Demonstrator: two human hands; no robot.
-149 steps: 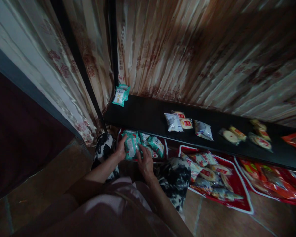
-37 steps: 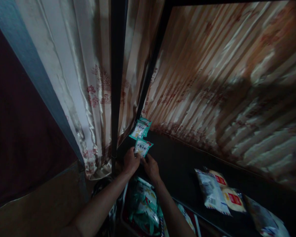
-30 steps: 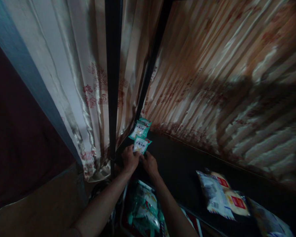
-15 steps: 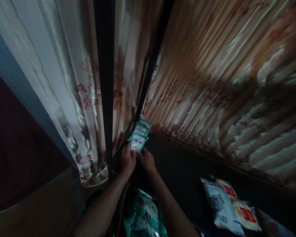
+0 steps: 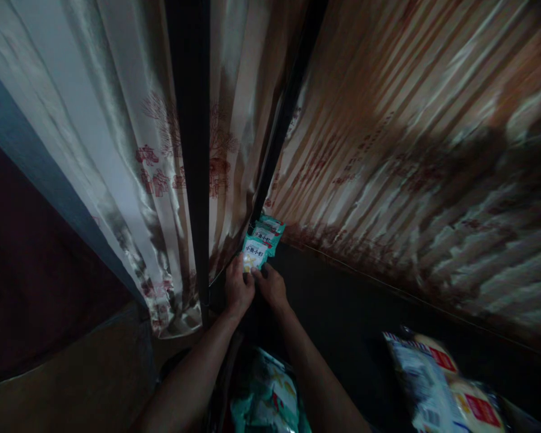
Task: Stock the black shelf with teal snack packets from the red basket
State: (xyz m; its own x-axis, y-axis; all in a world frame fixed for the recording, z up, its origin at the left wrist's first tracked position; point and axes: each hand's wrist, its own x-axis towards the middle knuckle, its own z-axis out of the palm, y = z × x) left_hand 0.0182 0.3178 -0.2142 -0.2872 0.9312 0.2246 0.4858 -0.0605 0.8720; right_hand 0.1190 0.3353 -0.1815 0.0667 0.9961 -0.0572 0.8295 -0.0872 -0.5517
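Observation:
My left hand and my right hand both pinch the lower edge of a small teal and white snack packet. It stands upright at the far left end of a dark shelf, against other teal packets leaning in the corner by a black post. Both hands are closed on the packet's bottom corners.
Satin curtains with red print hang behind and left of the shelf. A black upright bar stands in front on the left. White and yellow snack packets lie at the shelf's right. More teal packets sit below between my arms.
Five seconds ago my hands gripped a teal packet in the tray by my knees. They have since lifted one to the shelf and pushed it back against the packets in the corner.

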